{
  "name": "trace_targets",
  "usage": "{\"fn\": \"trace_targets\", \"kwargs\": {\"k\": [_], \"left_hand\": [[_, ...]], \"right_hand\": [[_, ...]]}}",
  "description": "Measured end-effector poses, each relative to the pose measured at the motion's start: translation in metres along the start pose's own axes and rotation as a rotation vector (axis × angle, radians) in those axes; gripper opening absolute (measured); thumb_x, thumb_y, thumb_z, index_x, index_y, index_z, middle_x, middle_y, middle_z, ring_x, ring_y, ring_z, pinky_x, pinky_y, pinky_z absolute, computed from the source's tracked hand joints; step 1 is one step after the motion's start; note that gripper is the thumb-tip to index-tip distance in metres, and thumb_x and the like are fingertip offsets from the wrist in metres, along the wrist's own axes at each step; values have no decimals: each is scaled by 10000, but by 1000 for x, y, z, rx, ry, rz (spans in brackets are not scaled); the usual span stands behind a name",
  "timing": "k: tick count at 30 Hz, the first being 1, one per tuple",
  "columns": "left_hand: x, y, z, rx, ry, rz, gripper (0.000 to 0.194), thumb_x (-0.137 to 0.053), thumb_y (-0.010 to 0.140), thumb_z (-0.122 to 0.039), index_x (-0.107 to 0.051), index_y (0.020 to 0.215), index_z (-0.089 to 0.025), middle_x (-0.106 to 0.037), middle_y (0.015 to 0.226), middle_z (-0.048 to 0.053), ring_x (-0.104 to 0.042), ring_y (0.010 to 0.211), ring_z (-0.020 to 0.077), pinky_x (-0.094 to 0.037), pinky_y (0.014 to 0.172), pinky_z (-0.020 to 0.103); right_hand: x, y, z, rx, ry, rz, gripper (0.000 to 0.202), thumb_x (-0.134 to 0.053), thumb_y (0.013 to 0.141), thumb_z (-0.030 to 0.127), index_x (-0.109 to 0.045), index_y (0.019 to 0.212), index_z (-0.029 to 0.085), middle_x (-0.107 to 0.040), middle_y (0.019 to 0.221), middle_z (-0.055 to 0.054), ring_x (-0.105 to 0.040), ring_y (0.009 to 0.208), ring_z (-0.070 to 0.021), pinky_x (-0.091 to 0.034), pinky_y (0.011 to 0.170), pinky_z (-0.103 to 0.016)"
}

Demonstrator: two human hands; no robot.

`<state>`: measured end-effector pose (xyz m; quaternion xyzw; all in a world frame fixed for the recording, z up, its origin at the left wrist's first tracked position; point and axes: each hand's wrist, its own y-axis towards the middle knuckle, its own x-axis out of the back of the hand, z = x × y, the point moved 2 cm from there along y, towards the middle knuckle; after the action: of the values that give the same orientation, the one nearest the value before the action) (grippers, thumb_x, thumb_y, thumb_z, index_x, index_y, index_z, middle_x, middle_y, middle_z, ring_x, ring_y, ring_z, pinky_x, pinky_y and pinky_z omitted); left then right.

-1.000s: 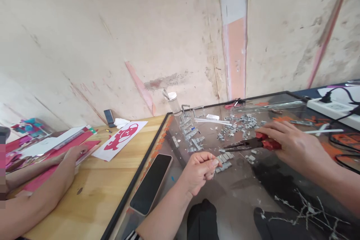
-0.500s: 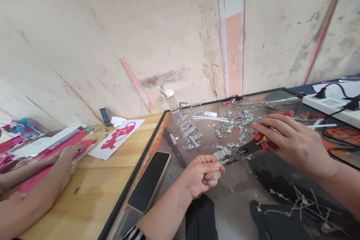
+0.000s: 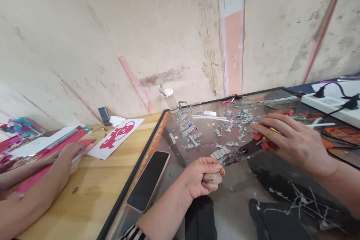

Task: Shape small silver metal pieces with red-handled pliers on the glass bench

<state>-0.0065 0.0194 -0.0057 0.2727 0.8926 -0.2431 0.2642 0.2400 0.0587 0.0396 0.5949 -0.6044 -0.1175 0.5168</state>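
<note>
My left hand [image 3: 208, 175] is closed in a pinch over the glass table [image 3: 230, 191], with a small pale piece [image 3: 215, 178] showing at its fingers. My right hand [image 3: 289, 142] is wrapped round the red handles of pliers [image 3: 237, 156], whose dark jaws point left and reach the left fingertips. What the jaws touch is too small to tell. Just behind the left fingers lies a row of grey metal clips [image 3: 221, 153]. More loose grey clips [image 3: 244, 117] are scattered farther back.
A phone [image 3: 149, 180] lies left of my left forearm. Thin whitish twigs [image 3: 302, 199] are at the lower right, a power strip [image 3: 332, 105] at the far right. A clear bottle [image 3: 171, 101] stands at the back. Another person's arms [image 3: 56, 180] rest over red paper at left.
Both hands keep nearly the same place and hold. The view has shifted very slightly, and the other person's hand at left has moved a little.
</note>
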Motion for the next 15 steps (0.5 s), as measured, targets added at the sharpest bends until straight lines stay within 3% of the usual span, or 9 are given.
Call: {"fn": "trace_targets", "kwargs": {"k": [5,11,15], "left_hand": [[0,-1,1,48,-29,31,147,-717,609,-189,-614,611,-84,-245,345,-91,-146,373,17,-45,390,154],[2,0,2,7,-35,24,133,-709,621,-173,-614,615,-80,-260,354,-84,-149,377,19,-53,387,151],[2,0,1,24,-50,42,123,-700,624,-166,-616,618,-76,-224,350,-92,-134,381,21,-52,389,148]], "right_hand": [[2,2,1,11,17,3,297,-517,789,90,-638,1039,196,-653,1002,-72,-567,965,-215,-434,759,-310],[3,4,2,22,41,8,247,-517,799,112,-655,988,192,-659,957,-71,-575,899,-204,-435,719,-300],[2,3,1,11,27,-7,301,-548,764,87,-639,1033,188,-648,1000,-77,-563,959,-223,-434,763,-312]]}}
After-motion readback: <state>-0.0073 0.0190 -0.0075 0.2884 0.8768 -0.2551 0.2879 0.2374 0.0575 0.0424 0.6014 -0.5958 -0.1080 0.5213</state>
